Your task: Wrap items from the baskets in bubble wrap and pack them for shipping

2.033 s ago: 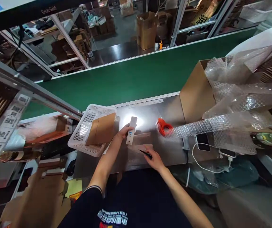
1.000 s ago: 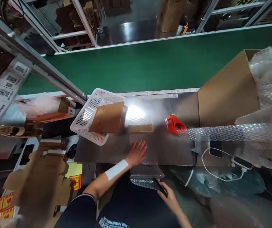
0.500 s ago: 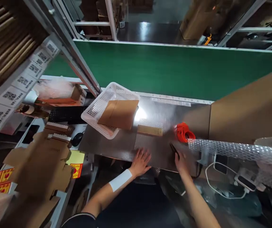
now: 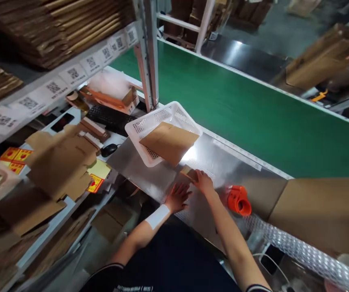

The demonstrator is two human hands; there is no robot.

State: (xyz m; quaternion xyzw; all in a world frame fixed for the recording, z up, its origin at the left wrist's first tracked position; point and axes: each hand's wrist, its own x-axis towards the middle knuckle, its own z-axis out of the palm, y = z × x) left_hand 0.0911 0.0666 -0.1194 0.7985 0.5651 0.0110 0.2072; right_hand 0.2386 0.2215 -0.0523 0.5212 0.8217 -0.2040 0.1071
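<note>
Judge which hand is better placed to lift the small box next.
Probably the right hand: its fingers are at the small box, while the left hand is spread palm-down with no hold on it.

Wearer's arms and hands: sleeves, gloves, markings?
Dark short sleeves with a thin pale edge stripe. No gloves on left hand or right hand. Plain white rectangular patch on the left forearm, near the wrist; none visible on the right forearm.

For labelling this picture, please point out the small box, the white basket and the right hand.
Small box [image 4: 188,172], head view: its uncovered end.
White basket [image 4: 138,147], head view: its left wall.
Right hand [image 4: 204,182], head view: its back.
</note>
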